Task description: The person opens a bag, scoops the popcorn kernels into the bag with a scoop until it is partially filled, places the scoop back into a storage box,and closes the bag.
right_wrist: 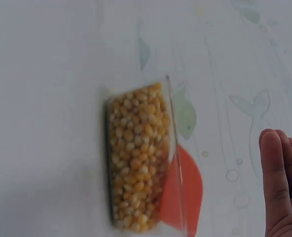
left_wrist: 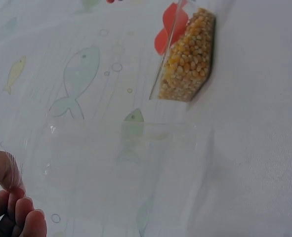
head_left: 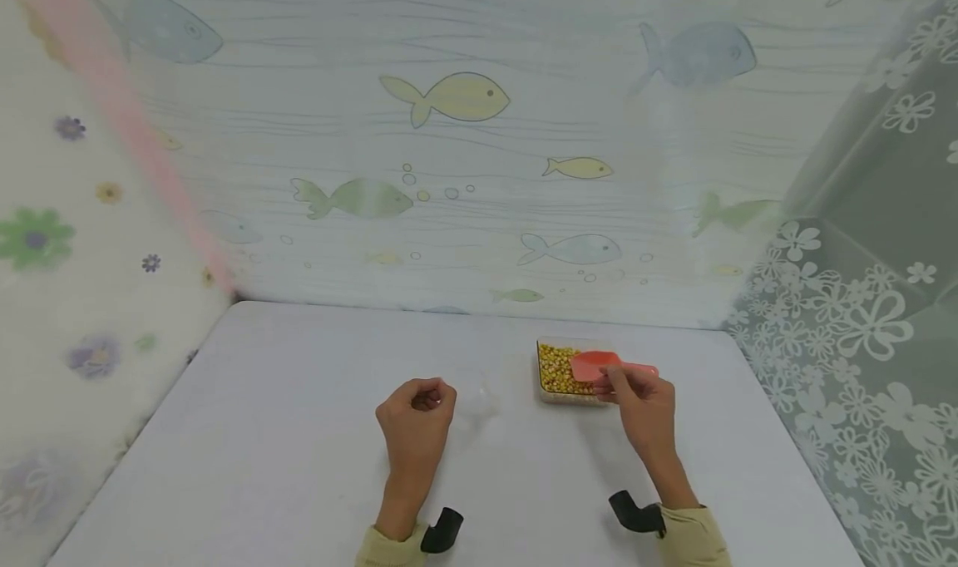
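Observation:
In the head view my left hand (head_left: 417,424) pinches the edge of a clear plastic bag (left_wrist: 111,168), which hangs out to the right of the fingers. The bag shows only faintly against the white table. My right hand (head_left: 648,411) holds a red scoop (head_left: 594,366) by its handle, thumb on the near side. The scoop's bowl overlaps the kernels in a clear box (head_left: 572,399) filled with yellow corn kernels (head_left: 556,369). Through the box wall, part of the scoop's red bowl shows in both wrist views.
A white-covered table (head_left: 284,434) lies under both hands. Behind it hangs a pale curtain (head_left: 337,259) printed with fish, with a flower-patterned side panel (head_left: 90,301) at the left and another at the right. Dark curved wrist mounts (head_left: 443,531) sit at both sleeves.

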`<act>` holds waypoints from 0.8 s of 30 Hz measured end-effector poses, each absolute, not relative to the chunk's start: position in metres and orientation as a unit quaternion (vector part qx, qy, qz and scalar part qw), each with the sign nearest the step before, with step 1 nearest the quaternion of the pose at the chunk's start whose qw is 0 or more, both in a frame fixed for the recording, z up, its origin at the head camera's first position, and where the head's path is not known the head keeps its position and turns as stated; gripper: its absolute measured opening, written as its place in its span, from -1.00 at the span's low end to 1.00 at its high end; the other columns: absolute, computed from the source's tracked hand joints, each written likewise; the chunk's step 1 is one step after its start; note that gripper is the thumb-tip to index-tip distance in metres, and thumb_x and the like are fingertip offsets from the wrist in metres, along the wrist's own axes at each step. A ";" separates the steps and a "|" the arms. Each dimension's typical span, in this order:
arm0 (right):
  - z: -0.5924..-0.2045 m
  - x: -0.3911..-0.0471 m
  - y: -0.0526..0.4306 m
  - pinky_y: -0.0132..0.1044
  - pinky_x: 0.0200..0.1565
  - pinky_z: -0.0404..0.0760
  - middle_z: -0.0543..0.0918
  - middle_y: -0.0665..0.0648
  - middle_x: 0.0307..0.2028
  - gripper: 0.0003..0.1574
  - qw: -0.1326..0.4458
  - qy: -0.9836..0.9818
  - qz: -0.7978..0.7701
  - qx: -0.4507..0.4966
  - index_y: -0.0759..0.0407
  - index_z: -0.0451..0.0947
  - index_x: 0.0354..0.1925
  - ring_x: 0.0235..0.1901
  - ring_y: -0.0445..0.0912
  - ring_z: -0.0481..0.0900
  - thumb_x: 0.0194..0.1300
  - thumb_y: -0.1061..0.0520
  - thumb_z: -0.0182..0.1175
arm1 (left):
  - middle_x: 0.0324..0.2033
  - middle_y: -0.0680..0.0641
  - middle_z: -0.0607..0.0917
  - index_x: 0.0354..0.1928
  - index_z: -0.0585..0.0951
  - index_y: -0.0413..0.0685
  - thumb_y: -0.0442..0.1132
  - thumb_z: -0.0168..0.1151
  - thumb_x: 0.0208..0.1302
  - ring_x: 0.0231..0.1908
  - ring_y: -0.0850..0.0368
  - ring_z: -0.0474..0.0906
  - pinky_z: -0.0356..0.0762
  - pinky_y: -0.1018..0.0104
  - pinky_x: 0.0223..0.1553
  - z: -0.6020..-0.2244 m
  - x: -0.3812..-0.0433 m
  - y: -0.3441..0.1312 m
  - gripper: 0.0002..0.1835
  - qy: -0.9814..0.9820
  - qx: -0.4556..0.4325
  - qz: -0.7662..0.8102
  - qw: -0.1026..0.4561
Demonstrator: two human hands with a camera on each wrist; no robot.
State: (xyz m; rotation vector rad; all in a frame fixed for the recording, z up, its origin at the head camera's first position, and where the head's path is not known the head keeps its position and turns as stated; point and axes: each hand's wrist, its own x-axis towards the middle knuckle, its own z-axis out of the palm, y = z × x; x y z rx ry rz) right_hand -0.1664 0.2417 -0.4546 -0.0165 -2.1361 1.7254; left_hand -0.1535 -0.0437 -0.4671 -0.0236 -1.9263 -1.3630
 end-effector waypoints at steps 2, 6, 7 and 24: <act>-0.458 -0.165 0.252 -0.35 -0.33 0.73 0.74 0.22 -0.42 -0.74 0.207 -0.757 0.619 -0.024 0.53 0.68 -0.17 -0.45 -0.22 0.73 0.46 0.29 0.17 | -0.67 -0.03 0.66 -0.51 0.73 -0.22 -0.61 0.30 -0.03 -0.68 0.26 0.49 0.50 0.51 -0.58 -0.467 -0.154 -0.044 -0.82 -0.754 -0.009 -0.534 0.383; -0.468 -0.163 0.271 -0.40 -0.35 0.71 0.75 0.13 -0.43 -0.69 0.216 -0.764 0.603 -0.080 0.52 0.68 -0.13 -0.47 -0.28 0.71 0.48 0.23 0.16 | -0.66 -0.05 0.66 -0.49 0.74 -0.23 -0.61 0.30 -0.02 -0.68 0.26 0.49 0.50 0.52 -0.58 -0.468 -0.154 -0.044 -0.83 -0.753 -0.008 -0.535 0.383; -0.471 -0.163 0.276 -0.42 -0.35 0.71 0.75 0.12 -0.42 -0.68 0.217 -0.767 0.596 -0.095 0.52 0.68 -0.12 -0.48 -0.29 0.71 0.49 0.22 0.16 | -0.66 -0.05 0.66 -0.49 0.74 -0.24 -0.62 0.30 -0.02 -0.67 0.26 0.50 0.51 0.52 -0.58 -0.468 -0.154 -0.044 -0.83 -0.753 -0.008 -0.535 0.382; -0.488 -0.177 0.316 -0.48 -0.22 0.69 0.69 0.43 0.01 -0.19 0.003 -0.825 0.520 -0.219 0.53 0.42 0.26 -0.30 -0.27 0.73 0.60 -0.19 -0.16 | -0.63 -0.08 0.65 -0.46 0.71 -0.27 -0.61 0.33 0.00 -0.63 0.20 0.52 0.50 0.50 -0.55 -0.463 -0.152 -0.046 -0.86 -0.758 -0.020 -0.514 0.400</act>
